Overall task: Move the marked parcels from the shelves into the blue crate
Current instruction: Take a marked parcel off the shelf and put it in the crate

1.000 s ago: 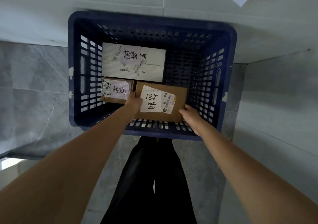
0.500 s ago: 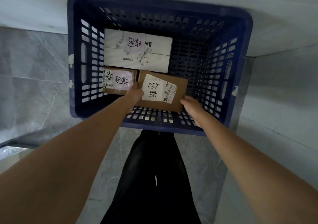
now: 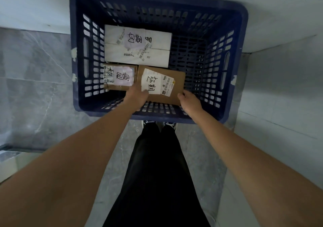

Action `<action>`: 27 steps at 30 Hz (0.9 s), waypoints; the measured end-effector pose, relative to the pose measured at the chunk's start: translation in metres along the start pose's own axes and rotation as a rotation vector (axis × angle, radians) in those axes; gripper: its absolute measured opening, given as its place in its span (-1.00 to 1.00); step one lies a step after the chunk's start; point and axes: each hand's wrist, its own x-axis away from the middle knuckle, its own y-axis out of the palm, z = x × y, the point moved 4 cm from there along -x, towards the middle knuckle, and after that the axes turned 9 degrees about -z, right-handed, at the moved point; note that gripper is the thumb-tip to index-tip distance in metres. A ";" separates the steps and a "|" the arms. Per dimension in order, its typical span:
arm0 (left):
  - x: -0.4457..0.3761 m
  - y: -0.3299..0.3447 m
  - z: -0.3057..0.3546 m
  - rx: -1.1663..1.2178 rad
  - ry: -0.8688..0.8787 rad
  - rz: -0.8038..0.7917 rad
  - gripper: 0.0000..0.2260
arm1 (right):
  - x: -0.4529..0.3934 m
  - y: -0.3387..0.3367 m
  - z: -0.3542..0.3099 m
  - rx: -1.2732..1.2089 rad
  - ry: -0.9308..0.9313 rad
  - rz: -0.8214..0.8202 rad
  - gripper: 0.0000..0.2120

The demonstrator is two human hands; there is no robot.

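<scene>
Down inside the blue crate (image 3: 243, 34), our left hand (image 3: 137, 95) and right hand (image 3: 189, 101) grip the brown parcel (image 3: 176, 80) at opposite near corners.

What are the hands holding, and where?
Both hands, left and right, hold the brown parcel by its near corners, inside the crate.

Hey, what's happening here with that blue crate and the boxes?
A person is setting a brown parcel into the blue crate, left hand at its near-left corner, right hand at its near-right. Two labelled parcels already lie inside: a white one at the back and a smaller brown one on the left.
</scene>
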 end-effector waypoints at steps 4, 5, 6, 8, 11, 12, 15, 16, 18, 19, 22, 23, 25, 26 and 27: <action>0.056 0.008 0.020 -0.512 0.170 -0.180 -0.60 | 0.046 -0.002 -0.028 0.445 -0.040 0.077 -0.57; 0.070 0.007 0.024 -0.597 0.188 -0.171 -0.57 | 0.058 0.000 -0.036 0.485 -0.052 0.072 -0.58; 0.085 0.004 0.027 -0.622 0.191 -0.154 -0.54 | 0.071 0.002 -0.044 0.514 -0.067 0.065 -0.58; 0.113 -0.003 0.026 -0.566 0.174 -0.123 -0.50 | 0.097 0.007 -0.059 0.561 -0.116 0.055 -0.58; 0.149 -0.015 0.019 -0.514 0.166 -0.100 -0.45 | 0.138 0.011 -0.076 0.655 -0.203 0.052 -0.56; 0.159 -0.019 0.016 -0.504 0.158 -0.094 -0.43 | 0.152 0.012 -0.079 0.700 -0.223 0.054 -0.55; 0.192 -0.034 0.008 -0.432 0.112 -0.054 -0.43 | 0.190 0.013 -0.089 0.889 -0.272 0.081 -0.51; 0.203 -0.039 0.006 -0.417 0.106 -0.038 -0.44 | 0.201 0.015 -0.094 0.945 -0.283 0.079 -0.50; 0.227 -0.049 0.002 -0.409 0.107 0.003 -0.43 | 0.221 0.021 -0.106 1.024 -0.302 0.053 -0.48; 0.239 -0.055 0.000 -0.396 0.111 0.032 -0.43 | 0.229 0.027 -0.115 1.059 -0.314 0.042 -0.48; 0.273 -0.077 -0.005 -0.333 0.114 0.144 -0.45 | 0.252 0.051 -0.147 1.170 -0.394 0.036 -0.47; 0.283 -0.085 -0.007 -0.312 0.110 0.186 -0.46 | 0.257 0.061 -0.159 1.200 -0.439 0.034 -0.47; 0.299 -0.099 -0.012 -0.257 0.101 0.257 -0.47 | 0.269 0.080 -0.181 1.232 -0.546 0.018 -0.47; 0.307 -0.104 -0.016 -0.224 0.093 0.287 -0.47 | 0.275 0.090 -0.191 1.244 -0.608 0.011 -0.48; 0.314 -0.109 -0.019 -0.190 0.079 0.319 -0.48 | 0.281 0.099 -0.200 1.260 -0.664 0.003 -0.49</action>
